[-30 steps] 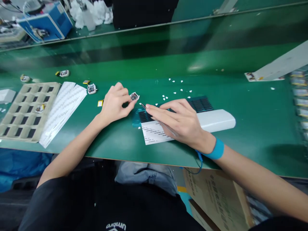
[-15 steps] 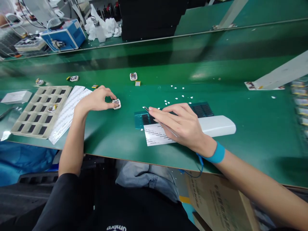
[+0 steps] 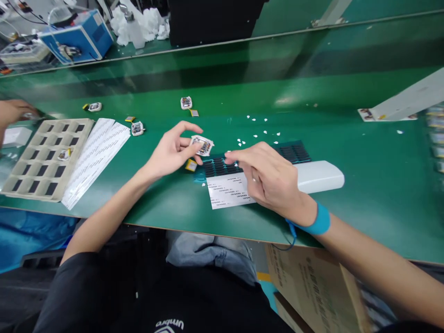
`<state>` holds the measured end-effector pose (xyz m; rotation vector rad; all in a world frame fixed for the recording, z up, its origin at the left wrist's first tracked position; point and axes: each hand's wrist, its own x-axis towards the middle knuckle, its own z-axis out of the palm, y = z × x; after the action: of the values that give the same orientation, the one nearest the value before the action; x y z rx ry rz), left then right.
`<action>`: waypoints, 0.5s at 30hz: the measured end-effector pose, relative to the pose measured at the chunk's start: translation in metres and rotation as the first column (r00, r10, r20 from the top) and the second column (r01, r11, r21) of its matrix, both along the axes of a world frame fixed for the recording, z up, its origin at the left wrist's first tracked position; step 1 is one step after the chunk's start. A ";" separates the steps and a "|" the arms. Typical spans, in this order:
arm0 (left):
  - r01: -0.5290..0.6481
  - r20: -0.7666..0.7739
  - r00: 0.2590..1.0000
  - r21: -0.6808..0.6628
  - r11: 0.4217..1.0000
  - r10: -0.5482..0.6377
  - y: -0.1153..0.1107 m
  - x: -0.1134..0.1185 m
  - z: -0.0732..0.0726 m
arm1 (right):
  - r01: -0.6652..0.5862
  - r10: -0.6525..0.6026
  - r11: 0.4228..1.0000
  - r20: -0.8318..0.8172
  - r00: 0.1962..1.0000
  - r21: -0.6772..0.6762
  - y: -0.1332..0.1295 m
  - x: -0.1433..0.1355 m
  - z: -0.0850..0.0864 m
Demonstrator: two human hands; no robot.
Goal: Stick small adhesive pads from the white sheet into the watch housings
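Note:
A small white-framed device (image 3: 205,146) is held between the thumb and fingers of my left hand (image 3: 173,150). A yellow-edged battery (image 3: 190,165) hangs just below it. My right hand (image 3: 268,173) is closed near the device, over a dark strip of black pieces (image 3: 220,167); a small white bit shows by its fingertips, and what the fingers grip is hard to make out. Beneath that hand lie a printed white sheet (image 3: 227,192) and a smooth white block (image 3: 321,176). Several white bits (image 3: 255,136) are scattered behind it.
At left are a beige compartment tray (image 3: 78,125), printed strips (image 3: 100,152) and a person's hand (image 3: 14,113). More devices (image 3: 138,128) lie along the bench. A blue box (image 3: 81,39) stands on the back shelf; a white post (image 3: 409,99) rises at right.
My left hand has moved right with the device, which is now lifted beside my right hand. My right fingers have curled in, and the tweezers no longer show clearly. Another person's hand has appeared at left.

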<state>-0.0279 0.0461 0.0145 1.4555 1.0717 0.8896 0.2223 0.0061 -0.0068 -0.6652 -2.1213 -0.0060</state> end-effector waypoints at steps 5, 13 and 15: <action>0.060 0.168 0.985 -0.092 0.994 -0.044 -0.034 0.030 0.001 | 0.156 -0.158 0.987 0.133 0.978 0.023 0.001 0.003 -0.003; -0.079 0.242 0.965 -0.114 0.990 0.105 -0.047 0.033 0.000 | 0.146 -0.131 0.986 0.162 0.978 -0.082 -0.001 -0.002 -0.002; -0.079 0.226 0.968 -0.128 0.989 0.107 -0.049 0.034 0.001 | 0.152 -0.137 0.985 0.154 0.979 -0.086 -0.003 -0.003 -0.003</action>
<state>0.0061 -0.0029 0.0151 1.1786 1.0054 1.0190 0.2191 0.0032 -0.0098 -0.9010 -2.2203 -0.0326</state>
